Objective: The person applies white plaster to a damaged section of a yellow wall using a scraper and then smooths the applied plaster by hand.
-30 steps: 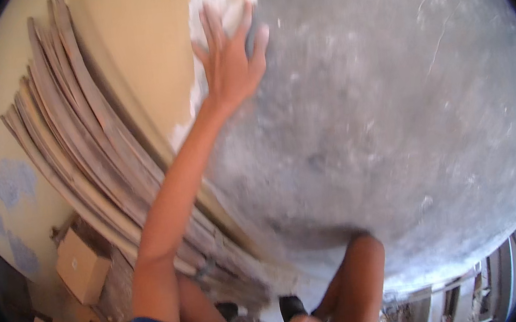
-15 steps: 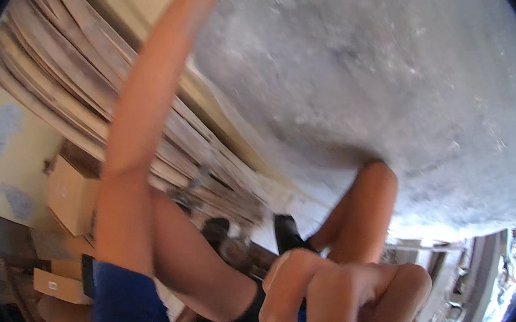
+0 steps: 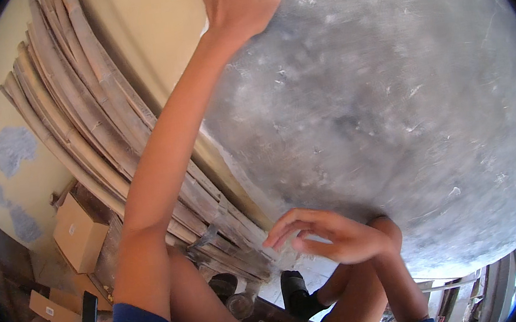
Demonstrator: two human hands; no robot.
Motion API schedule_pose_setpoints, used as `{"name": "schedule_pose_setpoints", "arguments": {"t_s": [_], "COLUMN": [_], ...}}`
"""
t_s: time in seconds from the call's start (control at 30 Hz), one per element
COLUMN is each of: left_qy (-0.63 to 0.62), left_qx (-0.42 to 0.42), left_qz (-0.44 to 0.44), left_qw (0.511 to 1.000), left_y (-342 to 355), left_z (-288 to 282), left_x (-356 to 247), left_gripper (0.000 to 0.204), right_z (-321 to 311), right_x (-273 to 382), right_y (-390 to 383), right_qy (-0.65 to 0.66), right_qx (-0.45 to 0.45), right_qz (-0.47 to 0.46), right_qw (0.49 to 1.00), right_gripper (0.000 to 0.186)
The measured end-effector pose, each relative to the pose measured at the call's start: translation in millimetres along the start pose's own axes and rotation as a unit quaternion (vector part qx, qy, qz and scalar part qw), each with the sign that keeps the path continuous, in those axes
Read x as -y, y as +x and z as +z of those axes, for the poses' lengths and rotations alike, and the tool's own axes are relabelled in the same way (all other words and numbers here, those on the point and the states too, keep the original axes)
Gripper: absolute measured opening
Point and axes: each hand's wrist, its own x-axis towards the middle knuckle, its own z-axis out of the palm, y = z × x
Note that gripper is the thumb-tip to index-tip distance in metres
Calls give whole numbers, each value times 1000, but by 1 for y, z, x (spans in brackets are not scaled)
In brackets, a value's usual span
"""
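Observation:
My left hand (image 3: pixel 240 4) is raised to the top edge of the view, against the seam where cream paint meets the grey wall (image 3: pixel 358 100). Its thumb stands apart from the fingers, and the fingertips run out of frame. Whitish dust or material shows by those fingers; anything under the palm is hidden. Lower down, my right hand (image 3: pixel 335 238) hovers near my right knee, fingers loosely curved and the thumb apart, with nothing between them. The grey surface is patchy, with white scuffs.
Several long bamboo poles (image 3: pixel 86 110) lean along the cream wall (image 3: pixel 124 24) at left. Cardboard boxes (image 3: pixel 79 233) sit at lower left, with a dark phone-like object (image 3: pixel 89 312) by one. My feet (image 3: pixel 294 286) are below, and planks (image 3: pixel 461 300) stand at lower right.
My left hand has come into view at the top, its forearm shifting slightly right. My right hand has moved from close in front up and away toward the wall, its fingers loosening.

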Motion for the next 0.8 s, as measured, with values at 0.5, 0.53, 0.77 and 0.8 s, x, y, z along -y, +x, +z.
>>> {"name": "schedule_pose_setpoints", "arguments": {"t_s": [0.5, 0.53, 0.77, 0.8], "left_qy": [-32, -46, -62, -71], "left_qx": [-96, -106, -168, -160], "left_qz": [104, 110, 130, 123], "left_qw": [989, 987, 975, 977], "left_y": [-10, -7, 6, 5], "left_z": [19, 18, 17, 18], "left_x": [11, 16, 32, 35], "left_gripper": [34, 33, 33, 34], "right_z": [-41, -43, -44, -44], "right_x": [-220, -234, -232, -232], "right_y": [-19, -23, -21, -19], "right_qy": [-273, -323, -215, -226], "right_qx": [-106, -86, -44, -43], "right_qz": [339, 365, 339, 342], "right_qw": [894, 869, 915, 911], "right_gripper": [53, 53, 47, 47]}}
